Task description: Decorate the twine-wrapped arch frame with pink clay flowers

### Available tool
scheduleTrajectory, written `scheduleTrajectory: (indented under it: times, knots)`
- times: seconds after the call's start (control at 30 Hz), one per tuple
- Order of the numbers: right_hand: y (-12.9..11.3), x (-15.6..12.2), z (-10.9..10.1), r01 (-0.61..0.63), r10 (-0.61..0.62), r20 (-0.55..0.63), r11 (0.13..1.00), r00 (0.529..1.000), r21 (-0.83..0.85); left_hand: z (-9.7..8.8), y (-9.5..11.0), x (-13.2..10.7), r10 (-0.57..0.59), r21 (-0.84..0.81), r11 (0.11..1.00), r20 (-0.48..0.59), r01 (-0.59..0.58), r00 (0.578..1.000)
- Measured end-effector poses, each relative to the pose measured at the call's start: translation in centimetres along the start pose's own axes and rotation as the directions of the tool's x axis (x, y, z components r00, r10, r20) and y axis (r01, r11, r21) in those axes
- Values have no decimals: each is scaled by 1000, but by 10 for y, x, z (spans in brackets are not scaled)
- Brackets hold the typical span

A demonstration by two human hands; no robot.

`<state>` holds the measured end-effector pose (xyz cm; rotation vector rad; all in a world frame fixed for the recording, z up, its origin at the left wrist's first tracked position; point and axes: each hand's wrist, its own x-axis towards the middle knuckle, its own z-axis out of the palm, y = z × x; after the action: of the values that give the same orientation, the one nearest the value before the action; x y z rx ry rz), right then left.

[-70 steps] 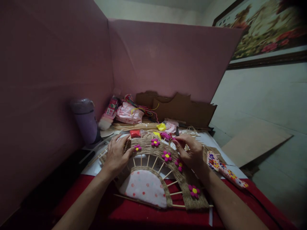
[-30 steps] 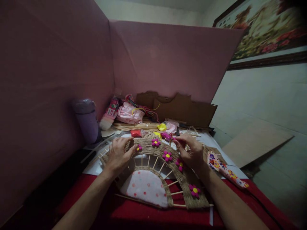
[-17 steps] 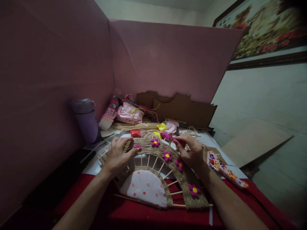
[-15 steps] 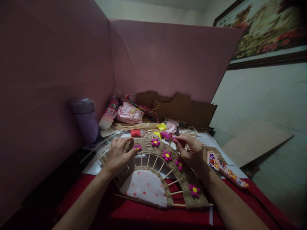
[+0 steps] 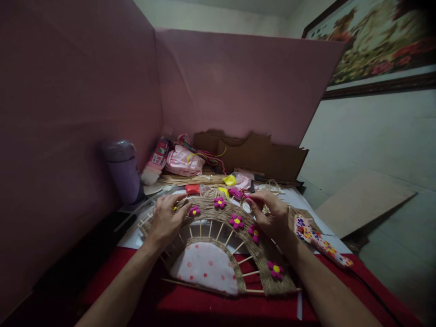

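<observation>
A half-round fan-shaped frame of sticks and woven twine (image 5: 218, 210) lies before me. Magenta clay flowers (image 5: 236, 221) with yellow centres dot its outer band, and a white cloth panel (image 5: 206, 268) with red dots fills the inner half-circle. My left hand (image 5: 168, 220) rests over the band's left part, thumb and forefinger apart, beside one flower (image 5: 195, 211); a bit of yellow shows under its fingers. Above the band's right part, my right hand (image 5: 270, 212) has thumb and forefinger pinched on a small magenta clay piece (image 5: 245, 196), partly hidden by the fingertips.
Behind the frame lie red (image 5: 192, 189) and yellow packets (image 5: 230, 180), bundled sticks (image 5: 190, 180) and torn cardboard (image 5: 252, 152). A purple bottle (image 5: 124, 175) stands left. A flower-patterned glue gun (image 5: 322, 240) with a cord lies right. Pink panels (image 5: 238, 81) enclose the back and left.
My left hand has shifted slightly left, off the flower beside it, so more of that flower shows. My right hand stays nearly still in its pinch.
</observation>
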<state>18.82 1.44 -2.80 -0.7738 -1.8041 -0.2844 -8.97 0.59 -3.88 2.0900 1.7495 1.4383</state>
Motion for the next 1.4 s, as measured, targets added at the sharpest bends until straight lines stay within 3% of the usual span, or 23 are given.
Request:
scheduleTrajectory:
  times: [0.13,0.23,0.37,0.5,0.7,0.8,0.87,0.97,1.07,1.13,1.23,1.4]
  knots:
    - [0,1,0,5,-5,-2,1000,1000,-11,-8,10,-4,244,94,967,-64,-237,968]
    - [-1,2,-1,-3,3,2,1000,1000,-22,-13,17,-7,405,206,897,-24,-392,914]
    - [-2,2,-1,-10,10,-2,999,1000,-30,-13,21,-9,475,273,842,32,-465,879]
    - [-2,1,-1,-13,13,-1,999,1000,-32,-11,21,-9,475,269,840,60,-472,878]
    - [-6,5,-2,21,-22,19,998,1000,61,-13,21,-8,364,182,924,-159,-336,918]
    - [-12,5,0,-22,8,74,983,997,184,-11,26,-8,342,70,940,-184,-335,921]
    - [-17,3,2,-122,90,126,954,988,274,-8,34,-6,321,-59,942,-137,-331,937]
    - [-22,1,4,-207,148,190,917,971,340,-1,52,-3,277,-220,940,38,-262,960]
    - [-25,3,4,-149,67,221,913,973,380,6,70,0,275,-274,939,239,-207,931]
    - [-26,5,4,-89,8,203,915,979,393,12,80,1,298,-275,937,308,-215,904]
    - [-26,6,3,-20,-35,152,938,988,345,21,88,2,321,-247,937,320,-248,891]
    - [-24,6,4,20,-71,170,959,983,281,32,86,0,322,-255,932,249,-258,913]
